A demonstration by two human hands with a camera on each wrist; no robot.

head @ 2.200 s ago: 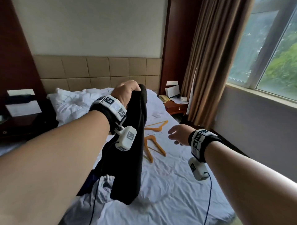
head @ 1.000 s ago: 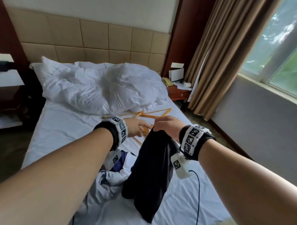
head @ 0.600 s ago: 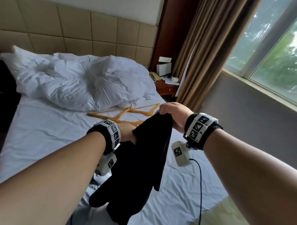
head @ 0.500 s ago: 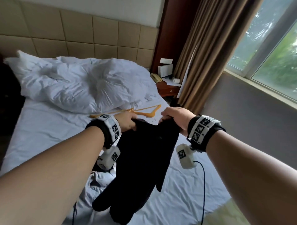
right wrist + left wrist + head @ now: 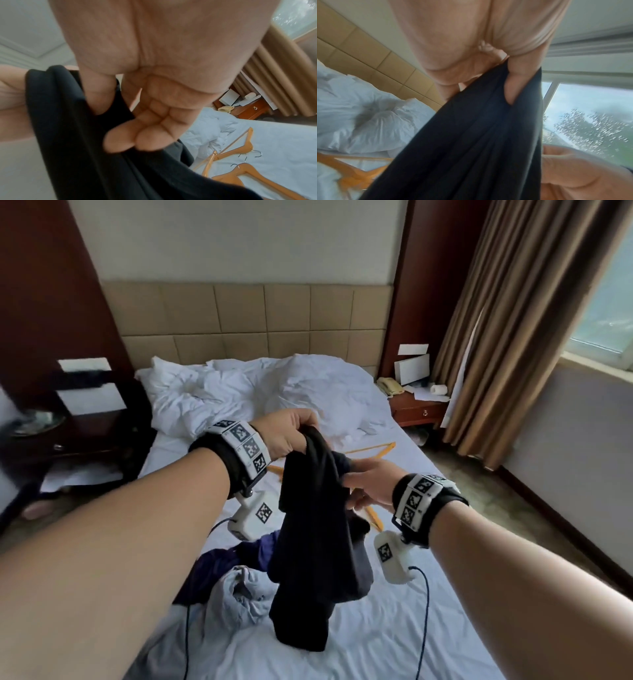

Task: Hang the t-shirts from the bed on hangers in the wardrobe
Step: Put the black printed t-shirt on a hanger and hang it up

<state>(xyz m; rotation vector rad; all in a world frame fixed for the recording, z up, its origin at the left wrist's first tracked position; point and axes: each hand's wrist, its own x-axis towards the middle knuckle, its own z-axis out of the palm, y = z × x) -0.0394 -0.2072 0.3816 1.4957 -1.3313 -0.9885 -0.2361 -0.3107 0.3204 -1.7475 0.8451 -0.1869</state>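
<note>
A black t-shirt (image 5: 315,559) hangs bunched over the bed. My left hand (image 5: 294,433) grips its top end, with the thumb (image 5: 513,81) pressed into the fabric (image 5: 479,142). Lower and to the right, my right hand (image 5: 363,481) pinches a fold of the same shirt (image 5: 77,148); its thumb (image 5: 101,97) is tucked into the cloth and its other fingers (image 5: 137,135) are curled over it. Wooden hangers (image 5: 376,450) lie on the sheet behind the shirt, partly hidden, and show in the right wrist view as hangers (image 5: 240,169). No wardrobe is in view.
A pale grey garment (image 5: 239,594) and a dark purple one (image 5: 219,563) lie crumpled on the bed (image 5: 394,645) under my left arm. A rumpled white duvet (image 5: 257,395) fills the head end. A nightstand (image 5: 418,409) and curtains (image 5: 513,337) stand right.
My left hand has lifted the top of the black shirt higher. My right hand has slid lower and rightward on the cloth. The head view has tilted up.
</note>
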